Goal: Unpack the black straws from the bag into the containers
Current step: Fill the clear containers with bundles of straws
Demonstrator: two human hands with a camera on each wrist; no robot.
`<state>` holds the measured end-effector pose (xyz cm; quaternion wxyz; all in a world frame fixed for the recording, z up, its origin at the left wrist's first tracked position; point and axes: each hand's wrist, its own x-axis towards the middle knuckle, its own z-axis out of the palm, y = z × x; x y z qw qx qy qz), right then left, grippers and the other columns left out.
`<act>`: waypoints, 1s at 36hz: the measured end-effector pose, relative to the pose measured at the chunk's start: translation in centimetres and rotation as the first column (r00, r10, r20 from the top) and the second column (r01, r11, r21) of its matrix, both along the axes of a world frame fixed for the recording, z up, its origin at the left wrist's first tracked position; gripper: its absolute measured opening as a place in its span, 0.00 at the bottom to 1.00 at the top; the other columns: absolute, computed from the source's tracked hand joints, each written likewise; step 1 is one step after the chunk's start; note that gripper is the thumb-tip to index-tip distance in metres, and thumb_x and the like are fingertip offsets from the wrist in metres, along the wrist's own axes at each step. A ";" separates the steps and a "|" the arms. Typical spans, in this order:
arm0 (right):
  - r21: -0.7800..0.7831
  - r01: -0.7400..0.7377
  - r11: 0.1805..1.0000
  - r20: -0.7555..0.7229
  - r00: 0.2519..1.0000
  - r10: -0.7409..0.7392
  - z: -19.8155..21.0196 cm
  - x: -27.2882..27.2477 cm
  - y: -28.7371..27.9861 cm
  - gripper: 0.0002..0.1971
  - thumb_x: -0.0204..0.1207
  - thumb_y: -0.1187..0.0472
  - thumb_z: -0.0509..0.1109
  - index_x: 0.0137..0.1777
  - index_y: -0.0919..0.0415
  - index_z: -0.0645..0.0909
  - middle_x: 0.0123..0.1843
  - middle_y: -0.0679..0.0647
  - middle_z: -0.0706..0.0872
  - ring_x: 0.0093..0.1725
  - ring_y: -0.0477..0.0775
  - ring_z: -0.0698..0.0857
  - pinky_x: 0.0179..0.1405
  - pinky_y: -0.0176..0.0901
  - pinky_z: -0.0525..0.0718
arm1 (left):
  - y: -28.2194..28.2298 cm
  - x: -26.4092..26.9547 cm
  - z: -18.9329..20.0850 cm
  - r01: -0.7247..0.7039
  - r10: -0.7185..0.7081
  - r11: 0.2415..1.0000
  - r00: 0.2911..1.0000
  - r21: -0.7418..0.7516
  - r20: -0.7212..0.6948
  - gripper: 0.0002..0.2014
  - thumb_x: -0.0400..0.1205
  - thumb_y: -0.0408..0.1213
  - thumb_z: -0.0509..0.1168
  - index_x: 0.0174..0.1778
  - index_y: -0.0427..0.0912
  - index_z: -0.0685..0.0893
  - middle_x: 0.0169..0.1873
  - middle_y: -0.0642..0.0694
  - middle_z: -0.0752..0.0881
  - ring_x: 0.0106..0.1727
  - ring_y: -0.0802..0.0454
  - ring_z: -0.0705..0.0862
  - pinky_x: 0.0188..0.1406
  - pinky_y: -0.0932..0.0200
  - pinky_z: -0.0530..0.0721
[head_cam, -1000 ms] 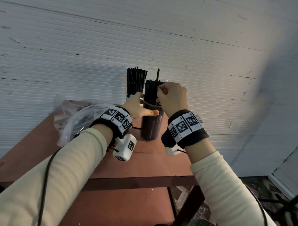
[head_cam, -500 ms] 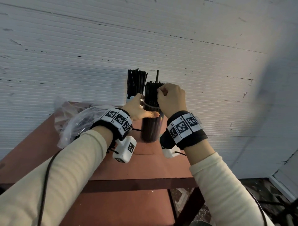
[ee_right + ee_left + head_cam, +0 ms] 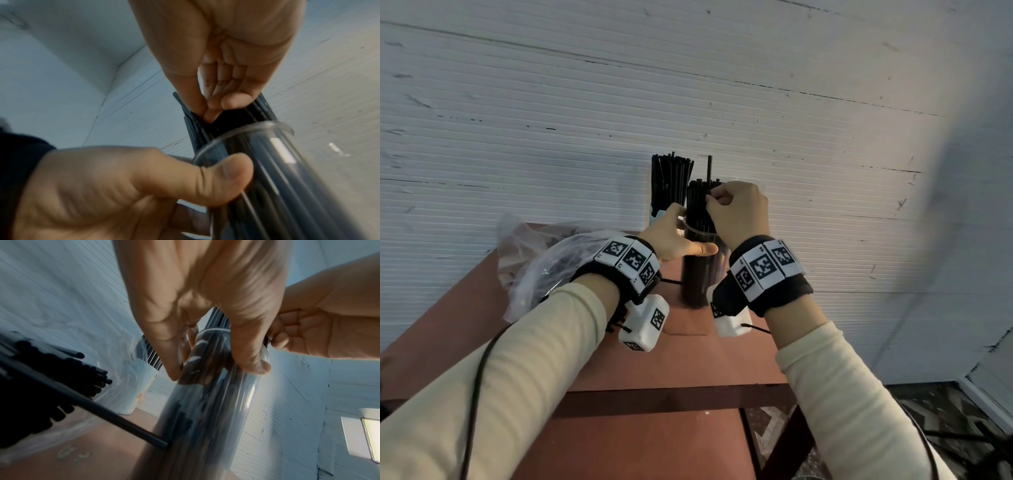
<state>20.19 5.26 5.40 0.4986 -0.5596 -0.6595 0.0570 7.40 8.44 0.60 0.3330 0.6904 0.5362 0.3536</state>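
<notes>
A red-brown surface [image 3: 619, 356] fills the lower middle of the head view, set against a white ribbed wall [image 3: 551, 102]. At its left edge a crumpled clear bag [image 3: 541, 253] is seen, with black straws left inside it, as shown at the left of the left wrist view. Just above frame centre two containers stand side by side: a far cup [image 3: 655, 214], already packed, and a clear tube [image 3: 700, 274] in front of it, nearly full.

The tube is gripped near its rim by the left hand [image 3: 671, 236], thumb across the front and fingers curled round the back. The straws [image 3: 700, 202] standing in it are pinched at their upper part by the curled right hand [image 3: 739, 212]. One straw [image 3: 709, 168] stands taller than the rest.

The step is judged to be settling the bundle into the tube. It is best done with the tube kept upright and pressed onto the surface, so it is not tipped. The straws should be eased down together, not forced, since thin straws are likely to kink. The tall one should be pushed level last. One loose straw [image 3: 86, 404] lies at the tube's foot, lower left of the left wrist view.
</notes>
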 end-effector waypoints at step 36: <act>0.196 -0.207 0.958 0.471 0.877 0.094 -0.6 2.4 0.1 0.23 0.85 0.52 0.58 0.77 0.60 0.73 0.78 0.54 0.74 0.79 0.52 0.70 0.81 0.45 0.62 | 0.8 -0.2 -0.7 0.022 -0.023 0.999 0.999 0.023 0.032 0.40 0.67 0.48 0.82 0.71 0.45 0.71 0.61 0.50 0.83 0.63 0.52 0.81 0.60 0.58 0.74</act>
